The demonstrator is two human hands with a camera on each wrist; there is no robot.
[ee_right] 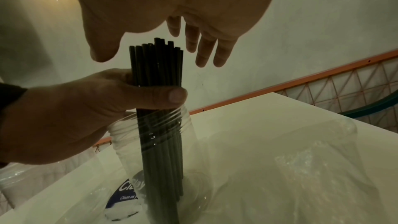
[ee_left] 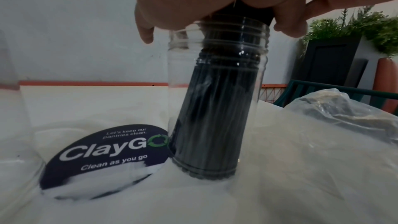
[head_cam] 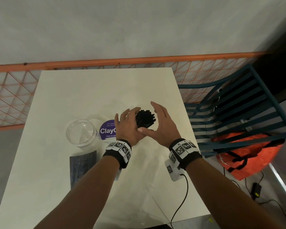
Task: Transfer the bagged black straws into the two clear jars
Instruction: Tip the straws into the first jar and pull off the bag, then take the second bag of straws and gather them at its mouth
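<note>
White table (head_cam: pixel 64 100) bears an empty jar (head_cam: pixel 81 132); left grip (head_cam: pixel 129 125) clasps straws (head_cam: pixel 145 119), right grip (head_cam: pixel 163 123) released.

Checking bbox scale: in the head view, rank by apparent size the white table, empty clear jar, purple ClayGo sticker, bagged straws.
1. white table
2. empty clear jar and bagged straws: alike, unranked
3. ClayGo sticker, smallest, partly hidden by the left hand

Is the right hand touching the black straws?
Apart. The right wrist view shows the right hand open, with wall visible between its fingers and the black straws. Only the left hand grips them.
</note>
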